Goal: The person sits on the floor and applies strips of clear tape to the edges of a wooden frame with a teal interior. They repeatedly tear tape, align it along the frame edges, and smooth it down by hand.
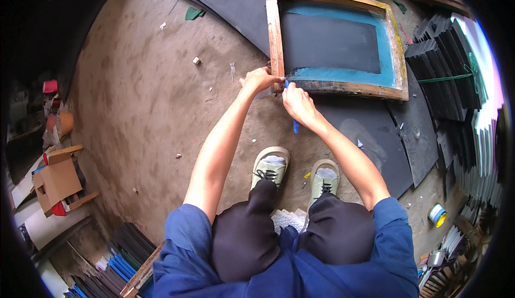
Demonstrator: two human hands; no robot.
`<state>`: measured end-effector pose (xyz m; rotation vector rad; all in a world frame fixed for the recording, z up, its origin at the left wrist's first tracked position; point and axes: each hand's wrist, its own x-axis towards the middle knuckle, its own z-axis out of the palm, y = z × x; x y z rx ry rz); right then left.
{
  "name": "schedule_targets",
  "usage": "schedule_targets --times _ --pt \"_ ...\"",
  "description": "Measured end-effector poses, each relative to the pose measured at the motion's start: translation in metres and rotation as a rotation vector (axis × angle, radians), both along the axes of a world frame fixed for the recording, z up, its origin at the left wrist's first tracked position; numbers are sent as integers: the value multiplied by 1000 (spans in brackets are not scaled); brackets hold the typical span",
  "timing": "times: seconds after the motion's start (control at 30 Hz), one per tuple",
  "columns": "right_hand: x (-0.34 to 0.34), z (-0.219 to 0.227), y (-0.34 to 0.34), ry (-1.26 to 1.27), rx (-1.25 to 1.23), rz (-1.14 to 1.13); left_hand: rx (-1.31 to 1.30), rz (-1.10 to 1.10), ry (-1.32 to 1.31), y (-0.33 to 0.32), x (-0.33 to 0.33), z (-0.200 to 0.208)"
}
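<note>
A wooden screen frame (pixel 400 57) lies tilted across dark sheets in front of me, its mesh blue around a dark rectangular middle. My left hand (pixel 259 80) grips the near left corner, thumb laid across the wood and the other fingers partly hidden. Just beside it, my right hand (pixel 299 104) is closed around a slim blue utility knife (pixel 295 126). Its upper end meets the inner corner of the frame next to my left thumb; the blade itself is too small to make out.
Black sheets (pixel 370 142) cover the floor under and right of the frame. Stacked black boards (pixel 440 62) tied with green cord stand at right, near a yellow-and-white tin (pixel 438 215). A cardboard box (pixel 58 180) sits at left. Small scraps dot the brown floor (pixel 139 83).
</note>
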<state>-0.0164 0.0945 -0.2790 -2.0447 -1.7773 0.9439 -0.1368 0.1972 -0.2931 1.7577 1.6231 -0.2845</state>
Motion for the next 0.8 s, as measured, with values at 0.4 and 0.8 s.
schedule_targets --times 0.4,0.8 --pt "-8 6 13 -38 -109 -51 18 -3 -28 0 -4 -2" --pt "-8 -6 -50 -68 -206 -32 38 -55 -92 -1 -9 -2"
